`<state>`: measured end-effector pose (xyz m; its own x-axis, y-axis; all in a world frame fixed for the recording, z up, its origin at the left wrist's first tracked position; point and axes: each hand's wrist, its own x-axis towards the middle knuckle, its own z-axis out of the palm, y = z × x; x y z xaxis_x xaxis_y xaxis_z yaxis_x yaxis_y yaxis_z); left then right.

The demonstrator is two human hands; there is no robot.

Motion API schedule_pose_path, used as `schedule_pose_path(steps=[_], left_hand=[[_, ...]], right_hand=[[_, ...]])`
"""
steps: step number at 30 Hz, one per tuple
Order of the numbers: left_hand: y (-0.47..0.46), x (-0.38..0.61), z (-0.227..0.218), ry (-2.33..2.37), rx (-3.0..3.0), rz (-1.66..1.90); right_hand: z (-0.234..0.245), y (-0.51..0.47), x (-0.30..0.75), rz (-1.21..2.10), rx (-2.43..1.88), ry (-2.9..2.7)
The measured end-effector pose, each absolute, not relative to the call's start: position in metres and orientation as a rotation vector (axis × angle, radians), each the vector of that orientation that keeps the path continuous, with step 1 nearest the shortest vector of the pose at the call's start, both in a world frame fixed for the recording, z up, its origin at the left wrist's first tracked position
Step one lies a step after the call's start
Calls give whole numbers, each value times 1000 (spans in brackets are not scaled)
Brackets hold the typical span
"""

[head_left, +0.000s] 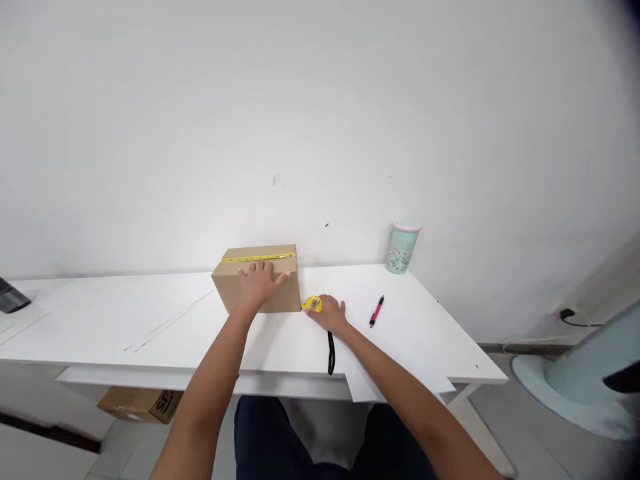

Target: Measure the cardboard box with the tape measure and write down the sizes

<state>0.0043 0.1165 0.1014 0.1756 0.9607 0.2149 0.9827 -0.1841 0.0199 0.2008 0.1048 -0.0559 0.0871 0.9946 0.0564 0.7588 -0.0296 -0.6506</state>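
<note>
A closed brown cardboard box (pixel 280 293) stands on the white table near the wall. My left hand (pixel 257 285) lies against its front and top edge, fingers apart and thumb stretched to the right. Across the box's top runs a yellow marked strip (pixel 257 258) like a tape-measure blade; whether it joins the case is hidden. At the box's lower right corner, my right hand (pixel 330 313) is closed around a yellow tape measure (pixel 313 304), lying on the tabletop. Its black wrist strap (pixel 331 353) hangs toward the front edge.
A red and black pen (pixel 377 311) lies right of my right hand, near white paper (pixel 400 353) that overhangs the front edge. A mint green cup (pixel 402 248) stands at the back right. Far left is a dark object (pixel 13 297). Another carton (pixel 140 404) sits below the table (pixel 165 293).
</note>
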Motion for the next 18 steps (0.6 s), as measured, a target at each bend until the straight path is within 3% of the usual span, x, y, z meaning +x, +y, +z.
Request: schedule_pose_path(steps=[10,18], left_hand=[[116,62,93,-2063,-1986,-252],[87,48,90,-1966,-2078,-278]], right_hand=[[-33,75,226,648,-1361,-1420],[-12,54,245,842,-938,-1185]])
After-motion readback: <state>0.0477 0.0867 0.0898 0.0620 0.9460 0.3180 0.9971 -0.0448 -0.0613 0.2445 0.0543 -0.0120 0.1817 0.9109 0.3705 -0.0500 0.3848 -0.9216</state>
